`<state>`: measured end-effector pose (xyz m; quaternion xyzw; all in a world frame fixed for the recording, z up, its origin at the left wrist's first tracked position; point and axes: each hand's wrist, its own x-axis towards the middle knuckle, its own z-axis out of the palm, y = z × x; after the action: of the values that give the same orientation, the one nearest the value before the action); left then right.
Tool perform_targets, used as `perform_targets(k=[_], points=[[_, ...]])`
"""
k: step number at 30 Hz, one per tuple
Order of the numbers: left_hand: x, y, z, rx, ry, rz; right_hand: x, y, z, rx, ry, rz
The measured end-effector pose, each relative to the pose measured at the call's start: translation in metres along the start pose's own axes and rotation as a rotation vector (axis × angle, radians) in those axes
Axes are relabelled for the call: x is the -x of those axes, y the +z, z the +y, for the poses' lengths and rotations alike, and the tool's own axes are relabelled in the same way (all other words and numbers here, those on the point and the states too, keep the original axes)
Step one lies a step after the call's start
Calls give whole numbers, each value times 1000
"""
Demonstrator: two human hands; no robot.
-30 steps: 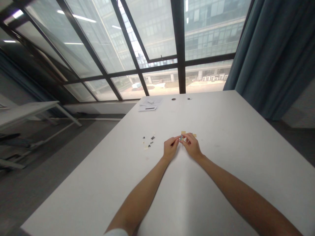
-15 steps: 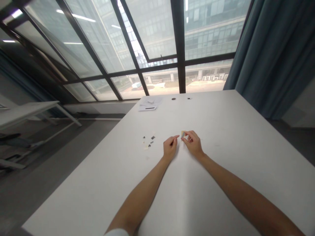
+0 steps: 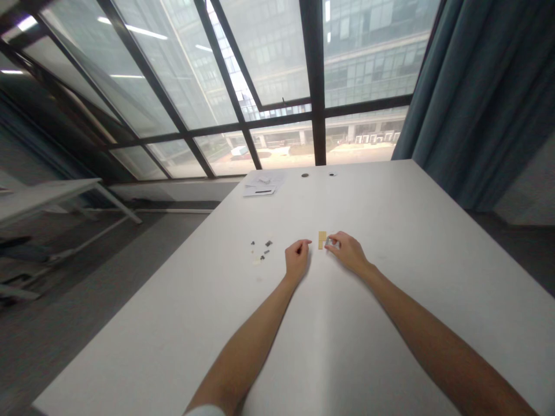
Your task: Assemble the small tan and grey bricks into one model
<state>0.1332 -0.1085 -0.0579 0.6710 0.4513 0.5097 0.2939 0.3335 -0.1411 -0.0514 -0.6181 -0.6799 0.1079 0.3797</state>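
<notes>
Using the yellow piece [image 3: 322,236] as my landmark: it's so small I can't even tell if it's one part or two butted together. Just right of it, my right hand [image 3: 350,253] has a small grey piece [image 3: 332,243], but my fingertips cover bits of it, so no clue on its full shape. Left of the landmark, the curled fingers of my left hand [image 3: 297,261] hide the palm, so can't say if anything's tucked inside. Further left, the dark bits [image 3: 269,243] are too tiny to identify, and the pale bits [image 3: 256,262] nearly melt into the tabletop. Beyond it, leftward, the papers [image 3: 262,182] are unreadable. On my side of it, both forearms and my left sleeve [image 3: 207,411] get chopped by the bottom edge.
</notes>
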Motion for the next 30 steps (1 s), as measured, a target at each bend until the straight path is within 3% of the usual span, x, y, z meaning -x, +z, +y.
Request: perform_targets(k=[5, 11, 22, 30], points=[[-1, 0, 0, 12, -18, -13, 6, 5, -7, 182, 65, -183], [-1, 0, 0, 5, -36, -40, 6, 5, -11, 281, 120, -295], [-2, 1, 0, -12, -47, -102, 9, 5, -21, 392, 207, -290], [-2, 3, 1, -17, -45, -107, 10, 8, -20, 356, 220, -242]])
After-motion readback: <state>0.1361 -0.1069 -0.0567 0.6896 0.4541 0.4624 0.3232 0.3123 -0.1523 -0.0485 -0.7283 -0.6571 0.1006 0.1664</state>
